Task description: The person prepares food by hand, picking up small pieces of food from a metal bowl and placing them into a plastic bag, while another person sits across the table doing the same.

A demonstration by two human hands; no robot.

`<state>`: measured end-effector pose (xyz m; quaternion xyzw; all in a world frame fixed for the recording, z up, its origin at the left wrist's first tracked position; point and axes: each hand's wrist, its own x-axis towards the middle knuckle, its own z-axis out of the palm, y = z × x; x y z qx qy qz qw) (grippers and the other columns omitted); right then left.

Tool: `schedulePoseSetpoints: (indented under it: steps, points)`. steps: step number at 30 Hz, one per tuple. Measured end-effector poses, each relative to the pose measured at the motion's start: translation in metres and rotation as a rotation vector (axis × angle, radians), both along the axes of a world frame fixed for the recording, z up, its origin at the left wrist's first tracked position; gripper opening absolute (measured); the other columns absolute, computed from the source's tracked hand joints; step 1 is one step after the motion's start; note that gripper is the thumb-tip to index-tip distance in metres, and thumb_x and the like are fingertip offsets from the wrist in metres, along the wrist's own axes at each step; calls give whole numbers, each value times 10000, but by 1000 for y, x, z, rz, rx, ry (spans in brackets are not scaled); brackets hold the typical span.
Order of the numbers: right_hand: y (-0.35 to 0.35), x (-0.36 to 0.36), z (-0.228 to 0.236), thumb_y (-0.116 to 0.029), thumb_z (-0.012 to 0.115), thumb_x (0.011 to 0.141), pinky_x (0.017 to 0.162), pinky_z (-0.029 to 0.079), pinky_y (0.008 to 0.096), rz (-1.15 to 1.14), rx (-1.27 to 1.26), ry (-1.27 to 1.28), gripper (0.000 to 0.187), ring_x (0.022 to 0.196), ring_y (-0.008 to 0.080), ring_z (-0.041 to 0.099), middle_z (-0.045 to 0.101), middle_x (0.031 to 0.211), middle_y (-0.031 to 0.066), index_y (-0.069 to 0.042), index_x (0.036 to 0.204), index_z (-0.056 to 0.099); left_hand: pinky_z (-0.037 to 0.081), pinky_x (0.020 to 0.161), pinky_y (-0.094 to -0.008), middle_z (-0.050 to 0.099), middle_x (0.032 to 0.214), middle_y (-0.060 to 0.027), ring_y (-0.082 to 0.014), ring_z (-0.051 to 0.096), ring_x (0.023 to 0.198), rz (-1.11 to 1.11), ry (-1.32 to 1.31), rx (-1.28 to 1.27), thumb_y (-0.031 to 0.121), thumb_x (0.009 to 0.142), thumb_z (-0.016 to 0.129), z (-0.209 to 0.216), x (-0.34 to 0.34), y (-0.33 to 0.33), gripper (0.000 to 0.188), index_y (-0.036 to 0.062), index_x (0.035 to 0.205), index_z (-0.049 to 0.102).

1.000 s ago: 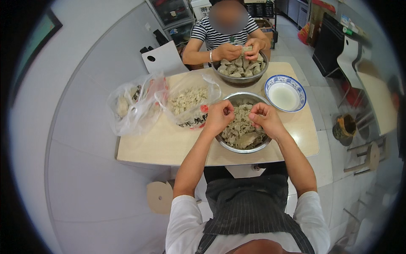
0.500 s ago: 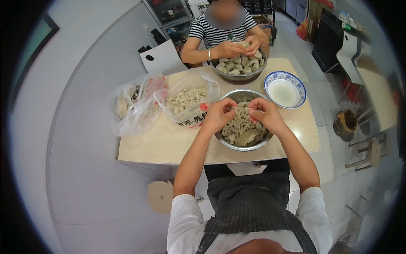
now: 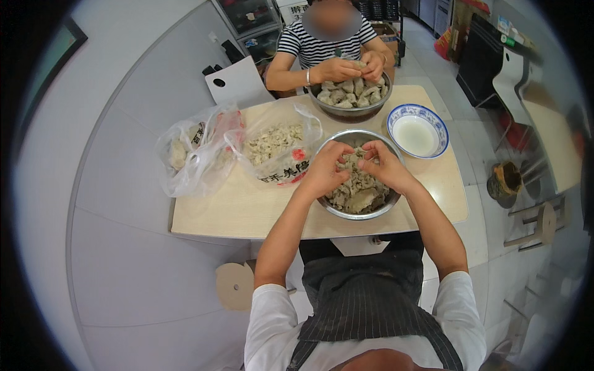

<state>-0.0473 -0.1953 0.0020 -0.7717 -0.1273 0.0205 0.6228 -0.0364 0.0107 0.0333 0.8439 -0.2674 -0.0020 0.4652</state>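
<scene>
At a pale table (image 3: pixel 232 216) on tiles (image 3: pixel 473 244), hands (image 3: pixel 325 170) curl over a bowl (image 3: pixel 359 216), grip unclear.

The left hand (image 3: pixel 328 168) and right hand (image 3: pixel 386 167) hide some pieces (image 3: pixel 348 193) beneath; anything held is too small to tell.

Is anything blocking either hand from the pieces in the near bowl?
Nothing visible: the left hand and right hand are both over the near bowl, the pieces exposed below them. The open bag sits to the left and the blue-rimmed bowl to the right, both clear of that path.
</scene>
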Motion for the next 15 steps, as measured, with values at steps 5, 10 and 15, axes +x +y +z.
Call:
schedulePoseSetpoints:
  steps: [5,10,15]
  points:
    - [6,-2,-3,-100,804,726,800,525,344,68,-189,-234,588,856,278,621,597,1077,141,-13,1203,473,523,726,-268,619,916,-11,-108,614,832,-94,283,-102,55,874,692,7,-2,-6,242,35,1098,603]
    - [10,-17,27,-87,839,674,735,520,326,-43,-223,-41,463,771,229,617,634,913,111,-11,1030,553,516,657,-240,633,848,-17,-81,609,745,-165,490,-320,55,875,697,4,-3,-5,164,6,1007,615]
    - [9,-22,34,-58,830,715,638,488,283,-10,-135,-40,312,704,132,579,623,774,39,-13,901,584,494,652,-218,602,839,2,-67,594,718,-162,426,-332,16,849,700,1,-6,-7,129,21,922,595]
